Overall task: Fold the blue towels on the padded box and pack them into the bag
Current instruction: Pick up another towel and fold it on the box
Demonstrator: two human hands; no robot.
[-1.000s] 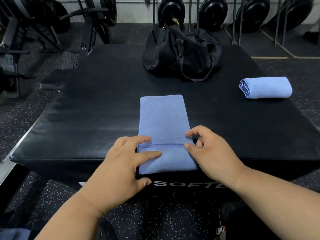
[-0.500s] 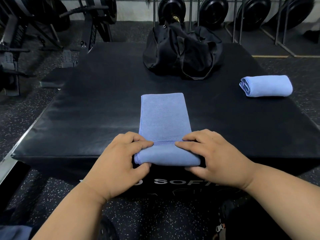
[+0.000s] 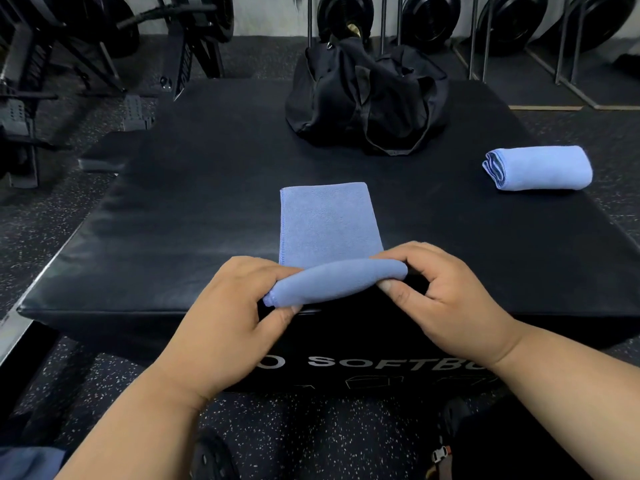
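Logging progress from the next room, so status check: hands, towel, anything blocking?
Left hand and right hand both grip the rolled near end of towel. Second towel rolled, aside. Bag beyond, path clear.

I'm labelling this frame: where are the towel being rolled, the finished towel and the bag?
towel being rolled (image 3: 329, 220): head view, flat unrolled part.
finished towel (image 3: 543, 168): head view, top of the roll.
bag (image 3: 367, 98): head view, middle of its crumpled body.

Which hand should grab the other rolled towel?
The right hand, probably: the rolled towel lies on the right side of the box, farther from the left hand. Both now grip the near towel.
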